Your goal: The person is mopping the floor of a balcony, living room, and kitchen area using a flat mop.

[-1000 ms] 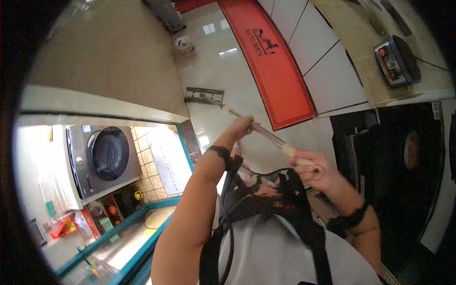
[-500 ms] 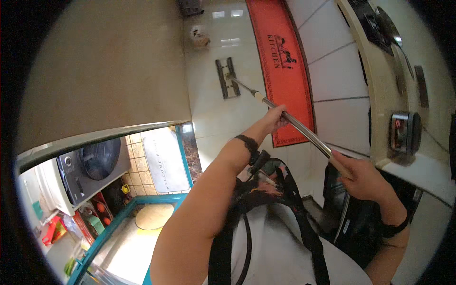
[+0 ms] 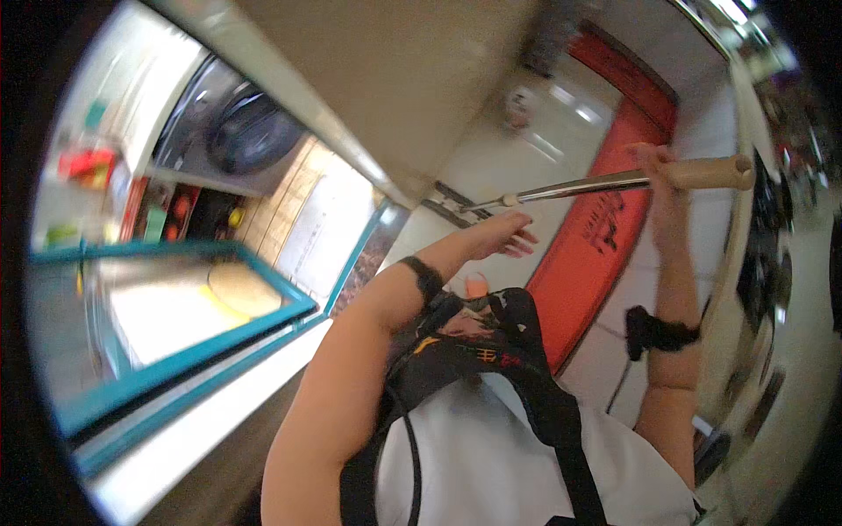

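A flat mop (image 3: 583,186) with a silver pole and a beige grip end slants across the upper middle of the view. Its dark-edged head (image 3: 449,198) lies on the pale floor beside the brown wall. My right hand (image 3: 664,180) is wrapped round the pole just below the thick beige end, raised at the right. My left hand (image 3: 498,237) is off the pole, a little below its lower section, with its fingers apart and nothing in them. Black bands sit on both wrists. Motion blurs the fingers somewhat.
A red mat (image 3: 586,254) runs along the floor by the white cabinets. On the left stand a large brown panel (image 3: 386,70), a teal-framed door (image 3: 307,302) and a dark front-loading washer (image 3: 232,127). A small whitish object (image 3: 519,103) lies on the floor further off.
My left hand has let go of the mop pole. My right hand has risen and moved forward, bringing the pole nearly level. The whole view has turned, and the mop head now shows nearer the wall.
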A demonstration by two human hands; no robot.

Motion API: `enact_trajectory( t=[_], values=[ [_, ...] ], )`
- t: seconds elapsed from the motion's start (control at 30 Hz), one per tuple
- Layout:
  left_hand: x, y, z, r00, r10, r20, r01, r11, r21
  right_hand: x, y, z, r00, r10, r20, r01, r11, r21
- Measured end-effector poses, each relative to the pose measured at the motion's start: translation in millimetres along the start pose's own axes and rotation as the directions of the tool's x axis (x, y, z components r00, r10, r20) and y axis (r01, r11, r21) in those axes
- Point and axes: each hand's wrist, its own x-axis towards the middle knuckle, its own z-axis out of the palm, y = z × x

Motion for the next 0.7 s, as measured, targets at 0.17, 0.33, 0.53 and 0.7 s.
enact_trajectory(
  t=[0.17,0.33,0.53,0.7],
  values=[
    [-111,-59,-84,0.892,0.145,-0.428,-0.005,0.95,0.312,23,39,95,0.834,0.147,0.532,-0.299,0.931,0.21],
    [-193,-114,-105,0.667,0.192,-0.72,-0.04,0.974,0.222,14,32,158,0.616,-0.003,0.788,-0.147,0.982,0.119],
    [-211,-123,-100,0.609,0.303,-0.733,-0.145,0.951,0.272,-17,-47,221,0.72,-0.029,0.693,-0.335,0.86,0.384],
    [-235,-109,-109,0.59,0.496,-0.637,-0.249,0.863,0.44,-8,-169,276,0.696,-0.131,0.706,-0.187,0.916,0.355]
  ],
)
